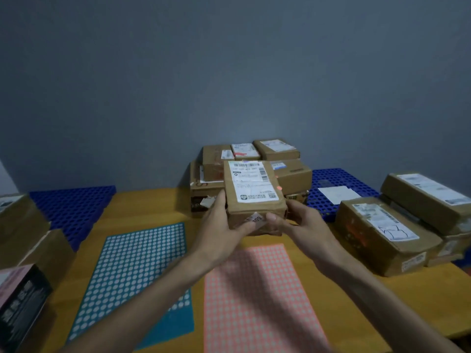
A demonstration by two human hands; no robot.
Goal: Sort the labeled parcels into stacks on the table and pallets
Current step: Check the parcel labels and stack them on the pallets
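Seemingly the sorting is partway through, judging from the head view. Several brown parcels lie in a pile (277, 154) at the far edge of the surface (142, 207), behind the hands, and I take these as not yet sorted. To the right, two long parcels (382, 233) lie stacked at the edge of the surface, beside the right blue pallet (334, 182), which carries a loose white sheet (339, 194). To the left, more cartons (23, 222) and a pink-and-black box (20, 299) stand near the left blue pallet (74, 210), whose visible part shows only its own grid. A teal dotted sheet (137, 271) and a pink dotted sheet (257, 296) lie flat on the surface, nearer the person. So some stacks exist, and a fair share of parcels looks left to place.

One parcel (252, 192) is in hand, raised above the surface in front of the back pile, its white label facing up and an orange dot (279, 188) at the label's right edge. The left hand (221, 225) grips its near left corner, thumb along the side and fingers curled underneath. The right hand (298, 220) grips the near right corner, thumb across the front face, fingers tucked below. Which stack it belongs to cannot be read here; the label text is too small.
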